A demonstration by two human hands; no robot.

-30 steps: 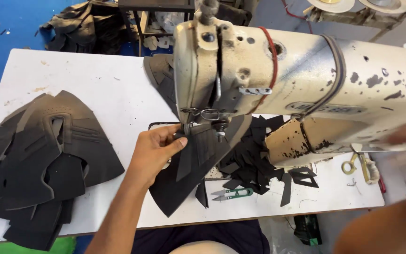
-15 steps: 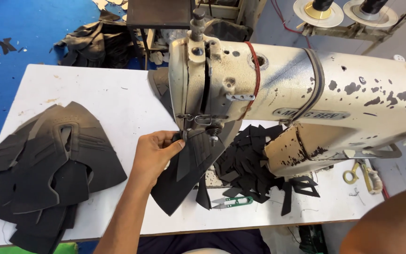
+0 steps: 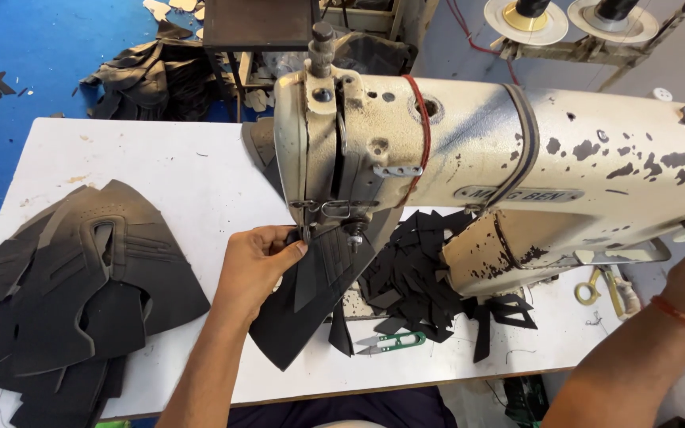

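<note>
Black shoe-upper panel (image 3: 303,309) under sewing machine (image 3: 469,174) needle; left hand (image 3: 255,265) grip pinches its edge. Right hand's grip out of frame, cannot tell.

Counts, placed off the sewing machine (image 3: 477,166):
- 1 sewing machine on the worktop (image 3: 160,174)
- 1 black cut piece (image 3: 311,309) under its needle
- 1 stack of black pieces (image 3: 73,285) far left, count unclear
- 1 heap of small black scraps (image 3: 414,277) below its arm, uncountable
- 1 green thread snips (image 3: 394,342) in front
- 1 yellow-handled scissors (image 3: 596,287) at its right
- 2 thread cones (image 3: 572,12) behind
</note>
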